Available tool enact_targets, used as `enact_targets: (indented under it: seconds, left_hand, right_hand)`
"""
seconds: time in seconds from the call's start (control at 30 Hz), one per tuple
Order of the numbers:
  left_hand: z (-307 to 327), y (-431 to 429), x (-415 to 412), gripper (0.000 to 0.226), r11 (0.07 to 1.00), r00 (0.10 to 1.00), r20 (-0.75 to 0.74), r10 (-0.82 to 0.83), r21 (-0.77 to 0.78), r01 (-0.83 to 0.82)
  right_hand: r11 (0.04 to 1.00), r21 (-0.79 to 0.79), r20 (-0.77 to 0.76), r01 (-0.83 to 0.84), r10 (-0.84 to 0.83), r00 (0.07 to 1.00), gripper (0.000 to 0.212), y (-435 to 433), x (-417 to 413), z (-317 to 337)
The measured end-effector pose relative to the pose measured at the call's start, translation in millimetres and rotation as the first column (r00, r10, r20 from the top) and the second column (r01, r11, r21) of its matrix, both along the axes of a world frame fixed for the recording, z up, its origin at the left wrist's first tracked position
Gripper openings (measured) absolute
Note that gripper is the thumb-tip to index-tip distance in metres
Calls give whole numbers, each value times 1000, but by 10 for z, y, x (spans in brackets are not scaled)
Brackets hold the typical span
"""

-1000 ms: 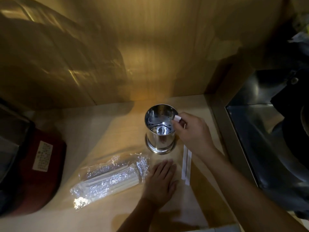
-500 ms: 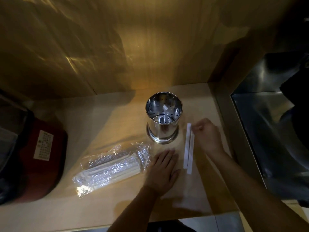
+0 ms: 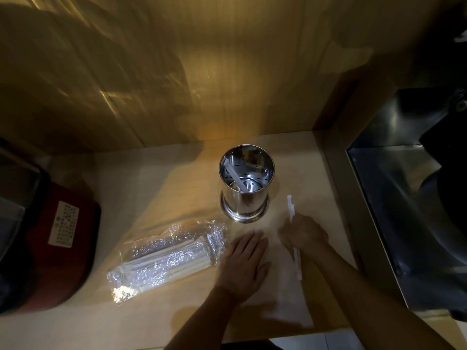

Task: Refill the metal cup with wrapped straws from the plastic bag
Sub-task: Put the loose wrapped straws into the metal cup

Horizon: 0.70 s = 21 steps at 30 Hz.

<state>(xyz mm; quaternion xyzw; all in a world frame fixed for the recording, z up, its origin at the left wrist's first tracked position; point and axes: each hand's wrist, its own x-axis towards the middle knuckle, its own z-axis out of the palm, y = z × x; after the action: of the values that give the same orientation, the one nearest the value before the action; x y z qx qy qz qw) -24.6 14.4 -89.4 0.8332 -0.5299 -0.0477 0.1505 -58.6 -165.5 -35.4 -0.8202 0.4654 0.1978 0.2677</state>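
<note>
the right hand (image 3: 302,233) is closed around thin white wrapped straws (image 3: 290,207), just right of the shiny perforated metal cup (image 3: 246,195), which holds one straw. the left hand (image 3: 243,263) lies flat, fingers spread, touching the crinkled clear plastic bag (image 3: 164,258). far left sits a dark red appliance (image 3: 58,248).

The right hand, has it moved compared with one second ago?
Yes. The right hand was at the rim of the metal cup then; now it is lower, beside the cup's base, closed on the wrapped straws near the counter.
</note>
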Motion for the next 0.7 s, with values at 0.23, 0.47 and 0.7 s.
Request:
enact_targets:
  seconds: [0.23, 0.47, 0.7]
  left_hand:
    - [13, 0, 11, 48, 1000, 1000, -5, 4, 21, -4]
    - [6, -4, 8, 48, 999, 1000, -10, 6, 40, -6]
    - [16, -1, -2, 48, 998, 1000, 8, 8, 59, -9]
  right_hand:
    - [933, 205, 386, 297, -355, 851, 22, -379, 45, 257]
    - [883, 257, 867, 393, -391, 310, 23, -491, 300, 1155]
    - [988, 6, 968, 156, -45, 247, 13, 20, 467, 1626]
